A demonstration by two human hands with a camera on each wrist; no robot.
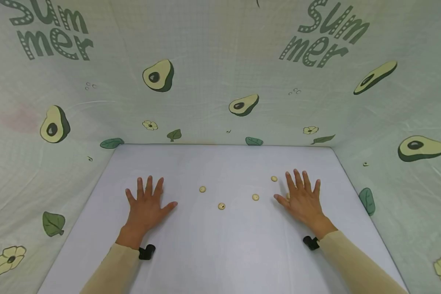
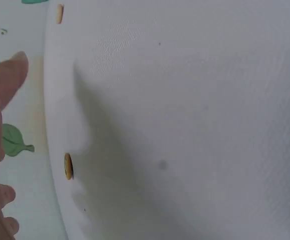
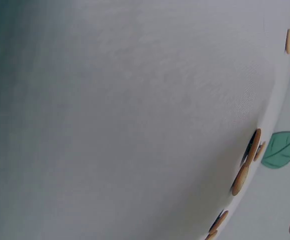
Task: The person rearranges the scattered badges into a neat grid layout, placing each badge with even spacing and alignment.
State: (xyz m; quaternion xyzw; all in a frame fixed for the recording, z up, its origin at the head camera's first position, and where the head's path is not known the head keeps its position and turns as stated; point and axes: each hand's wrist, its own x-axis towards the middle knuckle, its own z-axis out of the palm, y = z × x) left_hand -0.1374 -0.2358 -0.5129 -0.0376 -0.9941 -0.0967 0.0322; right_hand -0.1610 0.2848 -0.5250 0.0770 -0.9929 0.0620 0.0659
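Several small, round, tan wooden-looking discs lie scattered on the white table. One disc (image 1: 202,189) is the nearest to my left hand (image 1: 145,207), which is spread palm down with nothing in it. A second disc (image 1: 221,206) has a dark spot on top. Between the hands, another disc (image 1: 255,197) lies closer to my right hand (image 1: 303,202), and a further disc (image 1: 274,178) sits beyond its thumb. The right hand's fingers are spread, and it partly hides one more disc (image 1: 288,196) below it. Seen from the left wrist, the thumb (image 2: 7,79) stands apart from the discs.
The white tabletop (image 1: 220,253) runs back to a pale cloth wall (image 1: 202,110) printed with avocados, leaves and flowers. Similar cloth borders both sides. A black wrist mount (image 1: 147,252) sits at the left cuff and another black mount (image 1: 310,242) at the right.
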